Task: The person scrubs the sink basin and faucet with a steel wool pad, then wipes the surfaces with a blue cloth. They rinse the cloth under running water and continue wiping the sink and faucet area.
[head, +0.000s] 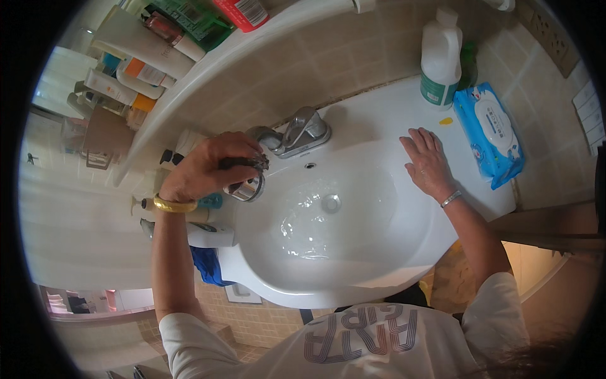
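My left hand [215, 163] grips a dark scrubber [244, 164] with a frayed grey end, above the left rim of a white washbasin [378, 279]. Just below the scrubber is a shiny round metal object [247, 189]; whether my fingers touch it cannot be told. Beside it stands a chrome mixer tap [303, 135]. My right hand [426, 161] lies palm down on the basin's right ledge, fingers slightly apart, holding nothing. Shallow water appears to glisten around the drain plug [331, 203].
Blue wet-wipe pack [487, 135], white jug [440, 59] and a small yellow piece [446, 121] occupy the right ledge. A shelf [284, 29] crowded with bottles and tubes overhangs the back left. A white bottle [210, 235] and a blue cloth [206, 266] are at the left edge.
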Demonstrator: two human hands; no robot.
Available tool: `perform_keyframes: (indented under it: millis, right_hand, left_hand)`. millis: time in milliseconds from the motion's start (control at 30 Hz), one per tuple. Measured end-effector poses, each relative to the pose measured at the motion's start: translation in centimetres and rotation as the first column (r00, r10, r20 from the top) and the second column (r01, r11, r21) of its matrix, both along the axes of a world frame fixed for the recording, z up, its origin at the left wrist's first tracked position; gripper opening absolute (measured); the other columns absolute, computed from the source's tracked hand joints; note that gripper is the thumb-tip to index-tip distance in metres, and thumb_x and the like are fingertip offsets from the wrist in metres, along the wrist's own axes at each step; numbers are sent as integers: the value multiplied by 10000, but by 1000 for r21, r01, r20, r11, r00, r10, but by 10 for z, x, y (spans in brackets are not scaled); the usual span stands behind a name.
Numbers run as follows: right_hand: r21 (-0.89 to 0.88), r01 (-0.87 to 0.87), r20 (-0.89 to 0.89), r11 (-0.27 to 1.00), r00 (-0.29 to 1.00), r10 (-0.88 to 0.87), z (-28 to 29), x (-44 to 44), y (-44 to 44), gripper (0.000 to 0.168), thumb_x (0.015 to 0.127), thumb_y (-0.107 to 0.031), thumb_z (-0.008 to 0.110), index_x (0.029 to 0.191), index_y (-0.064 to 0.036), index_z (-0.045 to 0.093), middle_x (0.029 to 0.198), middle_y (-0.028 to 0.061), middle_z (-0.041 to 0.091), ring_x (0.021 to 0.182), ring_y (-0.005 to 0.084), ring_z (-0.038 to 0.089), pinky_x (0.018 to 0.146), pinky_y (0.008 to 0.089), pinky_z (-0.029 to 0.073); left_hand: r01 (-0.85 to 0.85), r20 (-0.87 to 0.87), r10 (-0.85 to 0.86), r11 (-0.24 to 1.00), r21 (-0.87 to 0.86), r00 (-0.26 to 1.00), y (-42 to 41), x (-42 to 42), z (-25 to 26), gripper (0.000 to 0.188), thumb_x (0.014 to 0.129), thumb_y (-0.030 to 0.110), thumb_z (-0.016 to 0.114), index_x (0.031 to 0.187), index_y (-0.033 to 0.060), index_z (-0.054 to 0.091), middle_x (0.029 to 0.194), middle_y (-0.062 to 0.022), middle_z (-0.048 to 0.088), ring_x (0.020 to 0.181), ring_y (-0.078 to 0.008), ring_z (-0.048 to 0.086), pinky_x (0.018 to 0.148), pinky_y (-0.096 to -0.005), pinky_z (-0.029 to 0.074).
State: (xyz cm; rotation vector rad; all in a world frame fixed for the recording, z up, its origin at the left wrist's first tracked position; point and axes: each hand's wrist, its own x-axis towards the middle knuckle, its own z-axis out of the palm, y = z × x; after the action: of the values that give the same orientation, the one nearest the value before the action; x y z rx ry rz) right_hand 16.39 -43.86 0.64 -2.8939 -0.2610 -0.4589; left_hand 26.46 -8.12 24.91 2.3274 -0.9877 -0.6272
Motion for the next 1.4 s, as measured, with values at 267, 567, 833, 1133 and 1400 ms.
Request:
perform_keyframes:
  millis: [267, 567, 833, 1133, 1400]
  right_hand:
    - [65, -38, -37, 997, 999, 40, 6, 2, 4, 549, 736, -81, 694, 1242, -65, 481, 1321, 143, 410, 1274, 326, 353, 1095, 449, 260]
    - [64, -3, -22, 998, 1000, 4, -1, 0, -5, 531, 726, -84, 698, 1217, -65, 497, 1297, 138, 423, 1275, 318, 350, 1087, 445, 258]
    - [70, -33, -9, 997, 999, 34, 4, 3, 4, 522, 729, -86, 698, 1212, -66, 499, 1295, 140, 425, 1269, 312, 356, 1081, 439, 267]
    - [33, 33, -100, 999, 995, -30, 7, 1, 2, 571, 749, -81, 693, 1272, -68, 464, 1342, 132, 398, 1299, 312, 329, 1104, 438, 249]
    - [-25, 56, -87, 998, 995, -58, 6, 7, 11, 556, 760, -95, 698, 1270, -77, 478, 1326, 110, 404, 1275, 279, 342, 1098, 421, 246]
  left_hand:
    - [-92, 135, 29, 869, 486, 990, -25, 74, -49, 209, 743, 101, 668, 933, 13, 658, 1087, -111, 609, 989, -219, 579, 871, -303, 438]
    - [63, -42, -53, 956, 286, 998, -19, 21, 5, 230, 752, 155, 678, 907, -15, 659, 1126, -105, 609, 1016, -228, 580, 903, -312, 438]
    - [-369, -282, 399, 916, 156, 872, 9, 96, -73, 361, 830, 226, 630, 1124, 17, 620, 1137, -98, 617, 1027, -177, 571, 922, -283, 426]
    - [-705, -482, 515, 489, -514, 708, 45, 20, -84, 366, 924, 213, 537, 1232, 17, 545, 1266, -111, 544, 1188, -190, 493, 1013, -345, 379]
    - [-613, -667, 16, 412, -674, 744, 31, 55, -159, 394, 956, 245, 503, 1290, 37, 480, 1319, -108, 500, 1214, -218, 488, 1021, -379, 395]
